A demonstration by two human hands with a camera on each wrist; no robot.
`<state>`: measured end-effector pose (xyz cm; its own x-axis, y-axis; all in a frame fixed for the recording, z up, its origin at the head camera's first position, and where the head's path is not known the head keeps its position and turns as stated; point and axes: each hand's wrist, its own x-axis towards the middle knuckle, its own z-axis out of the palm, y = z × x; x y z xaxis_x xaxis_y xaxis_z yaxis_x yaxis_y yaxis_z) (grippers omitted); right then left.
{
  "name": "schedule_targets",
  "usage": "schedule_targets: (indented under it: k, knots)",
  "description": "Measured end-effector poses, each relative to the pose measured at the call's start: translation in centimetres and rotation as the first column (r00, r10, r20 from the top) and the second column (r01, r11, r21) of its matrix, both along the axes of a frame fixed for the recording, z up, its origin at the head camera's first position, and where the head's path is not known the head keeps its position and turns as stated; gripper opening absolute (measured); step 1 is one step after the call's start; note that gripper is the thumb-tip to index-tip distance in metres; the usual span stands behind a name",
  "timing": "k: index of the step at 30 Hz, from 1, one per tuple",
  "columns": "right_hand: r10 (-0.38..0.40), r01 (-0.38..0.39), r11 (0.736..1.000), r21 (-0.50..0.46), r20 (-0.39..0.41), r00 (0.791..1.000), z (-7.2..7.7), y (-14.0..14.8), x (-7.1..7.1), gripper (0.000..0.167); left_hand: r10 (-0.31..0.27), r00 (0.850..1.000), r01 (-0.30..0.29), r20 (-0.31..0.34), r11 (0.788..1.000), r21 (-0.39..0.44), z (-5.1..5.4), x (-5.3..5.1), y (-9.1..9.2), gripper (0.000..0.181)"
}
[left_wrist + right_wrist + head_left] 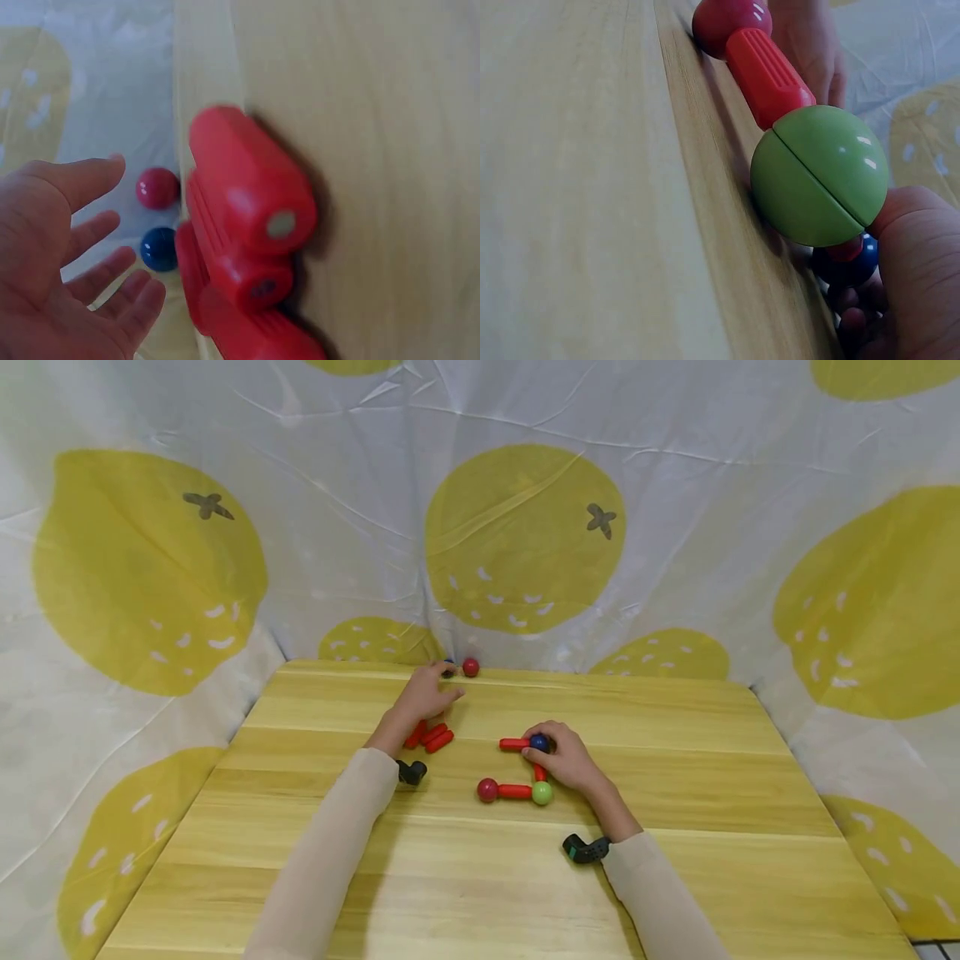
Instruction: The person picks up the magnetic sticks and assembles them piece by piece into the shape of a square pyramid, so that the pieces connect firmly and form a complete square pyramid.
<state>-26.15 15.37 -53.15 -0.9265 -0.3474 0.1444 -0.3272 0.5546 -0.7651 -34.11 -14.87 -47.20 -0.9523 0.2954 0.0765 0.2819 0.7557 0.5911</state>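
At the table's back edge, my left hand [424, 693] reaches toward a dark blue ball [159, 250] beside a red ball [470, 667]. Its fingers are spread and loosely bent, and the left wrist view shows nothing in the palm. Several loose red rods [439, 741] lie below that hand. My right hand [567, 762] pinches another blue ball [539, 742], a corner of a joined shape. From this ball one red rod [513, 744] points left; another runs to a green ball [817, 176]. A further red rod [515, 791] links the green ball to a crimson ball [487, 789].
The wooden table [480, 893] carries all the pieces. A pale cloth [352, 527] printed with lemons hangs behind and beside it. Each wrist wears a black device [585, 849].
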Motion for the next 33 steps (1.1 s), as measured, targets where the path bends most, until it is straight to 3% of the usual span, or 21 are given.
schedule_targets:
  k: [8,13,18,21,26,30,33]
  knots:
    - [0.008,-0.008,1.0,0.009,-0.005,1.0,-0.1,-0.1,0.1,0.019,-0.016,0.999,0.017,0.034,1.0,-0.017,-0.8,-2.1,-1.2,0.079]
    - [0.005,-0.005,1.0,0.011,0.007,1.0,-0.1,-0.1,0.1,0.018,-0.036,0.999,0.037,0.022,0.996,-0.077,-1.3,-2.9,-1.2,0.069]
    - [-0.005,0.005,1.0,0.004,0.006,1.0,0.1,0.0,0.1,0.019,-0.017,1.0,0.017,0.002,0.993,-0.116,-1.6,-3.4,-1.0,0.051]
    - [-0.006,0.006,1.0,0.007,0.006,1.0,0.1,0.0,0.2,0.019,-0.002,1.0,0.004,0.012,0.994,-0.109,-1.4,-2.9,-1.1,0.042]
    - [-0.01,0.01,1.0,0.001,0.004,1.0,0.3,0.0,0.4,0.019,-0.009,1.0,0.009,0.021,1.0,0.012,-0.3,-1.6,-1.3,0.044]
    - [-0.014,0.014,1.0,0.004,0.006,1.0,0.4,0.0,0.4,0.019,-0.043,0.999,0.044,-0.013,0.989,0.138,0.5,0.2,-0.9,0.042]
    - [-0.012,0.012,1.0,0.011,0.006,1.0,0.4,-0.1,0.5,0.02,-0.068,0.997,0.074,-0.038,0.98,0.187,0.8,2.2,-0.4,0.039]
